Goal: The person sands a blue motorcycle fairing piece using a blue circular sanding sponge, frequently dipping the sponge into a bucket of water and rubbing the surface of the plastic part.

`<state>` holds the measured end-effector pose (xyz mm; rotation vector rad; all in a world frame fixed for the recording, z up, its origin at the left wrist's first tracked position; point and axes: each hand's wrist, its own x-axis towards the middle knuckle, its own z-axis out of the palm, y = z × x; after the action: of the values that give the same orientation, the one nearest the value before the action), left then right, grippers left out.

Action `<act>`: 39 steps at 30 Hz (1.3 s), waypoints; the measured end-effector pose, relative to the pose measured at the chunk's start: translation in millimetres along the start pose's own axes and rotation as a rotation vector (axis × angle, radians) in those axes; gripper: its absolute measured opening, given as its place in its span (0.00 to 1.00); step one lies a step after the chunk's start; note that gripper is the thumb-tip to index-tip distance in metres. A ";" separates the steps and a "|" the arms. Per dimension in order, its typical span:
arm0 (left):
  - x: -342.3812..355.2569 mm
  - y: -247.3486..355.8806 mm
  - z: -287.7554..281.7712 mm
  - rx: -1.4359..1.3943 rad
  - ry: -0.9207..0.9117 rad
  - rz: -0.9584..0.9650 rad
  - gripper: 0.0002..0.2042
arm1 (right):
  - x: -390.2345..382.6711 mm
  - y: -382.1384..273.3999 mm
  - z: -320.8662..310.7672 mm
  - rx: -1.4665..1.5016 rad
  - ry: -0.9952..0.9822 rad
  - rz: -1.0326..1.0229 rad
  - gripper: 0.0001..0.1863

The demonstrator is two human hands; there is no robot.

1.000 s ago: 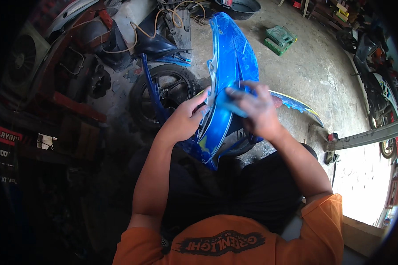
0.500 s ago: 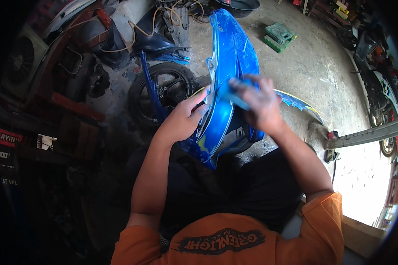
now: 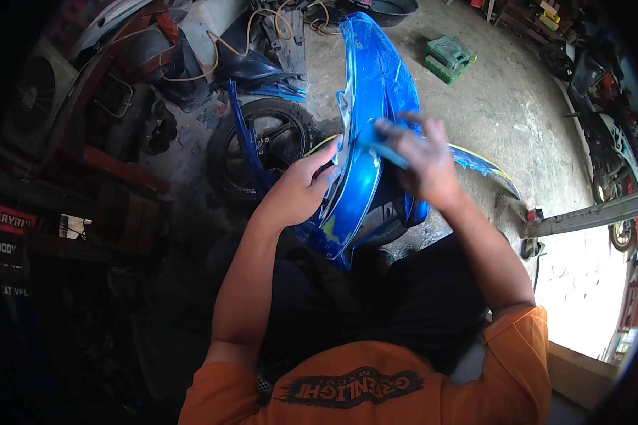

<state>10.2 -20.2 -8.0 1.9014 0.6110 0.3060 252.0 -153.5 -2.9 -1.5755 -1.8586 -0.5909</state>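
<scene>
A long, curved blue motorcycle body panel (image 3: 373, 64) stands tilted in front of me, its lower end near my knees. Its paint looks scuffed and whitish on the upper part, with a yellow-green patch near the bottom. My left hand (image 3: 301, 190) grips the panel's left edge, thumb and fingers around the rim. In my right hand (image 3: 429, 161) is a light-blue pad (image 3: 383, 146), pressed on the middle of the panel. That hand is slightly smeared by motion, and its fingers bend over the pad.
Behind the panel a black spoked wheel (image 3: 261, 138) lies on the concrete floor. Beyond stand a green plastic case (image 3: 450, 58) and a black basin (image 3: 386, 7). A hose (image 3: 247, 42) runs among dark panels at left. A grey metal beam (image 3: 581, 217) extends at right.
My left hand and the panel's lower part have shifted slightly right. My right hand has moved a little up and right, with the pad still against the panel.
</scene>
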 end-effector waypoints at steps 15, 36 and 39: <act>0.8 4.2 0.4 0.012 0.040 0.081 0.28 | -5.4 10.1 5.6 0.042 0.057 -0.002 0.26; -2.4 -6.1 -1.4 -0.002 0.018 0.111 0.28 | -3.7 -7.0 4.9 0.041 -0.093 -0.208 0.12; -0.9 0.2 0.2 0.040 0.005 0.107 0.28 | -10.4 -3.6 6.1 -0.067 -0.015 -0.126 0.11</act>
<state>9.6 -20.9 -7.8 1.9760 0.5229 0.3698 248.4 -157.3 -14.4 -1.5166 -1.9792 -0.7051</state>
